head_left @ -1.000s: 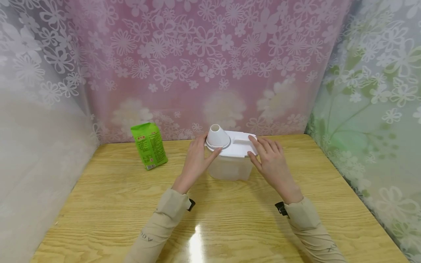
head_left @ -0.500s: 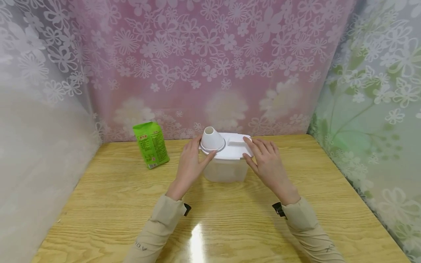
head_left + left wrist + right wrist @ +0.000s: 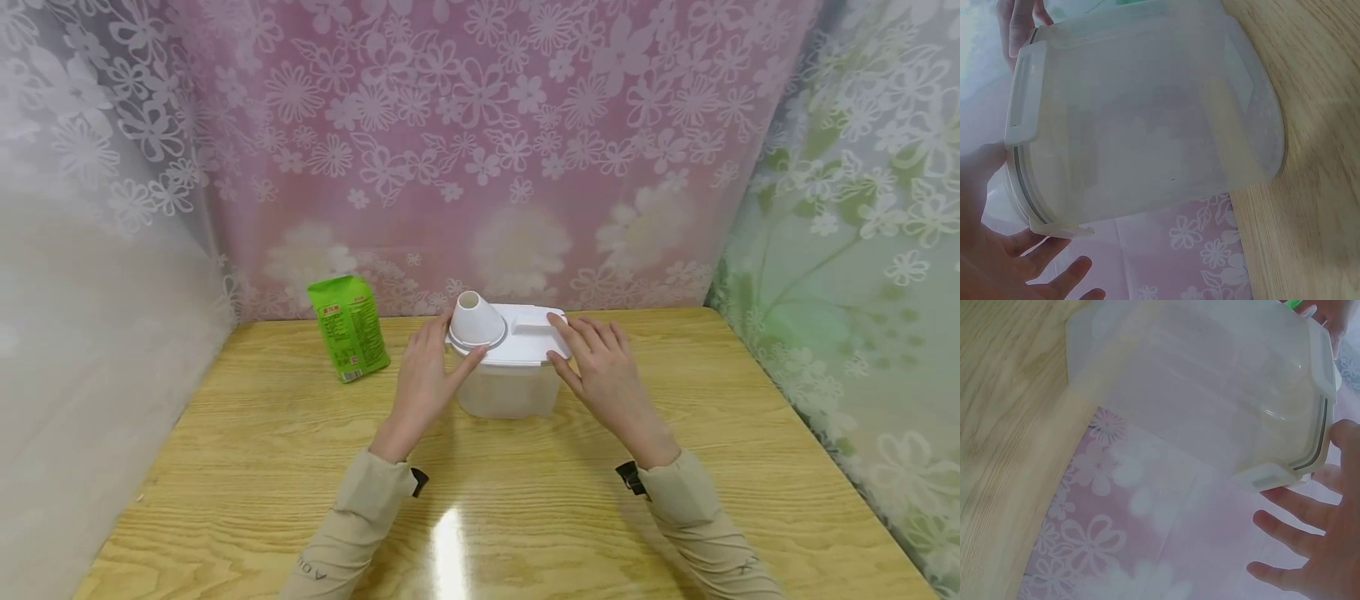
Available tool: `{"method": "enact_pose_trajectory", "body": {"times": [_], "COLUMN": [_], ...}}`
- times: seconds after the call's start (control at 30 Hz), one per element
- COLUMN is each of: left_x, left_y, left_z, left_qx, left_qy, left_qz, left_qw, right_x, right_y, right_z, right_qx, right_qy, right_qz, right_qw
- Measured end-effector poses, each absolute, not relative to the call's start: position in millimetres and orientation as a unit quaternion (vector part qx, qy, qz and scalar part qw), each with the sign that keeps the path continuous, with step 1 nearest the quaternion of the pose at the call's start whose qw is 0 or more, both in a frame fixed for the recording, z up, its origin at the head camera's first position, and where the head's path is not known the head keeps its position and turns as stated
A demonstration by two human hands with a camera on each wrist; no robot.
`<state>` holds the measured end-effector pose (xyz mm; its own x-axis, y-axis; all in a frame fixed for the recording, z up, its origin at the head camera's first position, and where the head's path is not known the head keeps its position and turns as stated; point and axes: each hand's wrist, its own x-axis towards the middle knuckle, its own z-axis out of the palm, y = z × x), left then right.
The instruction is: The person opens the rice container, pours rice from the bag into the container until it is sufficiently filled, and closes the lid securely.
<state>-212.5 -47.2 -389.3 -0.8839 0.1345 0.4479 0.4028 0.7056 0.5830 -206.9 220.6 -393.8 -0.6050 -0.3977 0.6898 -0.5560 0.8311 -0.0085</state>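
Note:
A translucent plastic storage container (image 3: 504,393) stands upright on the table between the hands. Its white lid (image 3: 528,342) is on, with a cone-shaped white cap (image 3: 477,322) at the left end and a raised handle strip at the right. My left hand (image 3: 422,375) holds the lid's left end, thumb at the front edge beside the cone and fingers round the side. With thumb and index finger my right hand (image 3: 609,375) holds the lid's right end; its other fingers spread behind. In the left wrist view a side latch (image 3: 1027,94) lies flat against the container wall.
A green printed bag (image 3: 349,327) stands on the wooden table (image 3: 525,517) to the left of the container. A pink flowered curtain (image 3: 487,167) hangs along the back edge, with pale curtains on both sides.
Both hands and the container have shifted to the left, closer to the green bag. The hold on the lid looks the same. The head view has turned slightly.

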Motion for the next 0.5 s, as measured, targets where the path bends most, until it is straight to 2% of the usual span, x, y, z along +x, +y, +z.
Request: {"method": "enact_pose_trajectory", "body": {"times": [0.5], "left_x": [-206], "left_y": [-62], "left_z": [-389], "left_qx": [-0.126], "left_qy": [-0.906], "left_qz": [-0.349], "left_qw": [0.202], "right_x": [-211], "right_y": [206], "right_z": [-393], "right_qx": [0.284], "right_qy": [-0.885], "right_qz": [0.117], "right_qw": [0.349]}}
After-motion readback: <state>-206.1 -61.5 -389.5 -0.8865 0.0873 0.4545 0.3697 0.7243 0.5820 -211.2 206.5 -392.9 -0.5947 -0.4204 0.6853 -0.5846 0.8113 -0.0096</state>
